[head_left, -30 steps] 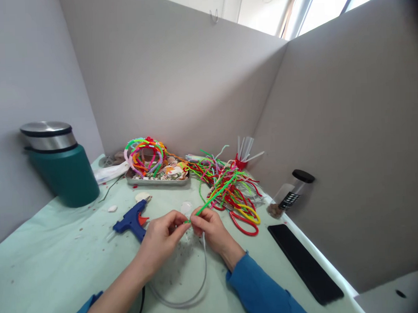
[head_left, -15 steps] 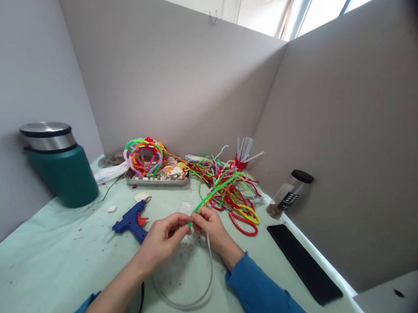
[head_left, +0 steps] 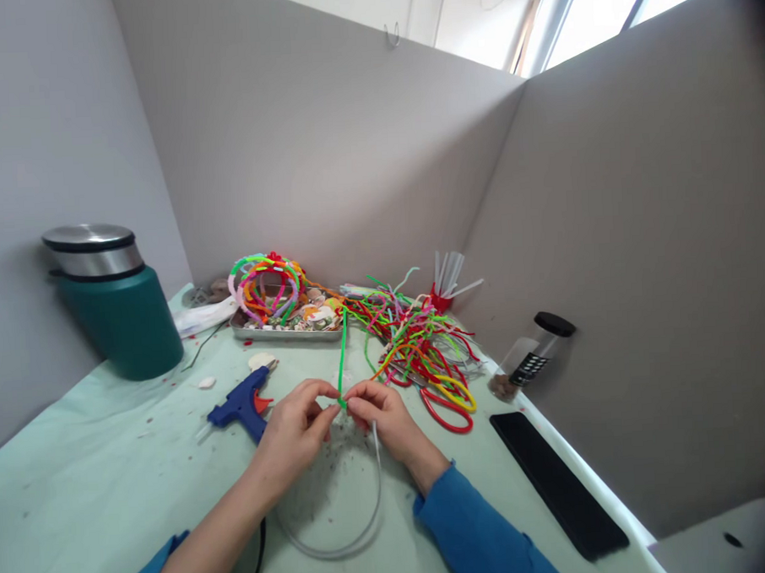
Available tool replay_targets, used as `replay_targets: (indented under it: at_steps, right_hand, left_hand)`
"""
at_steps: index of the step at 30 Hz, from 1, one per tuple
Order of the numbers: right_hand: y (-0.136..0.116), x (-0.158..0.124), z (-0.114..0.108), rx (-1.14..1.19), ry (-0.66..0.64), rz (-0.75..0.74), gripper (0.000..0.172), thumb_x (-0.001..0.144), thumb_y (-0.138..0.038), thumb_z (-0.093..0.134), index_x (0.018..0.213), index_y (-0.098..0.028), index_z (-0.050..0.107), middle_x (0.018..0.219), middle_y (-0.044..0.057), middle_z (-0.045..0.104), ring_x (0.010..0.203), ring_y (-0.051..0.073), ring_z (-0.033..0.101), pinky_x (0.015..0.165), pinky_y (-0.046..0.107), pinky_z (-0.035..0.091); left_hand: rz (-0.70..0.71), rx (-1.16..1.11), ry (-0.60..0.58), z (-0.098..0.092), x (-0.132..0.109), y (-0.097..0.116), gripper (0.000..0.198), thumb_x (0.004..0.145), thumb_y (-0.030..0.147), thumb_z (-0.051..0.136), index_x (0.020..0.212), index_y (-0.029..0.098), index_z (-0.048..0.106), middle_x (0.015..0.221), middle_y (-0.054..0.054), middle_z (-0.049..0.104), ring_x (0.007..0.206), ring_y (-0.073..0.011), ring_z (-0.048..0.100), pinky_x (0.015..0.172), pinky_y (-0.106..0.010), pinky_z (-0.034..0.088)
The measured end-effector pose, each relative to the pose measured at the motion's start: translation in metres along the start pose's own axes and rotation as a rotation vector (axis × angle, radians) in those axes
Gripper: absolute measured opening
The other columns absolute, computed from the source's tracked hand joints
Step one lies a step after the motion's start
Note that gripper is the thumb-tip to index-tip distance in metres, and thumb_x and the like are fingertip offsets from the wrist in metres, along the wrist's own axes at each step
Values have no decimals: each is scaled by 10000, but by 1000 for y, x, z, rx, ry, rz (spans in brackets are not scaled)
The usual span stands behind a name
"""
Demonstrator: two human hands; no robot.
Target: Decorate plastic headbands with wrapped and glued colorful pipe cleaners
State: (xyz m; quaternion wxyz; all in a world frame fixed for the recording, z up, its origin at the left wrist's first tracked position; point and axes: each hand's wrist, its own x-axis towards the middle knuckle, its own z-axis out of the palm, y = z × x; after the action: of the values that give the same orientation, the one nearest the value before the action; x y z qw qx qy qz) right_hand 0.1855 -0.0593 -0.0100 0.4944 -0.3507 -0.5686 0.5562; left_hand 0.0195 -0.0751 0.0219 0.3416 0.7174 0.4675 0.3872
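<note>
My left hand [head_left: 303,421] pinches a bright green pipe cleaner [head_left: 343,360] near its lower end, where it bends round the tip of a thin grey-white headband [head_left: 376,498]. My right hand [head_left: 381,409] is closed beside it, its thumb and finger gripping the same joint. The long part of the pipe cleaner stands up and away from my fingers. The headband curves down in a loop below both hands. A blue glue gun [head_left: 239,407] lies just left of my left hand. Red-handled scissors [head_left: 448,410] lie to the right, partly under a pile of pipe cleaners [head_left: 416,336].
A metal tray [head_left: 283,333] at the back holds small decorations, with colourful wrapped headbands [head_left: 268,287] on top. A teal flask [head_left: 118,323] stands at left. Glue sticks [head_left: 449,271] stand at the back right. A clear jar [head_left: 531,356] and a black flat object [head_left: 556,486] are on the right.
The green pipe cleaner's long end has swung from leaning right to nearly upright, tilting slightly left of the pile. Both hands stay close together at the headband's tip.
</note>
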Motion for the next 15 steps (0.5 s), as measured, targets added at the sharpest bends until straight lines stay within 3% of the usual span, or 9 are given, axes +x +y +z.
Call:
replay_targets:
  at_steps: [3,8,15]
  right_hand:
    - [0,0,0,18,-27,16,166,719,-309,663,786,-167,611,555,-58,489,464,69,396,454,195,308]
    - [0,-1,-3,46,-93,37,159,721,-297,663,772,-170,582,566,-59,487,482,70,402,468,194,320]
    - [0,-1,-5,109,-158,77,180,701,-276,685,778,-166,566,565,-65,482,480,65,404,477,192,317]
  left_hand:
    - [-58,-18,-7,1,1,-2,217,783,384,523,881,191,535,478,57,511,437,-119,482,455,-203,334]
    - [-31,-49,-64,0,2,-1,264,792,367,498,976,185,553,690,20,604,447,-88,459,451,-200,318]
    - [-11,69,-94,-2,0,4,232,812,339,480,942,179,587,488,61,491,466,-115,455,480,-211,316]
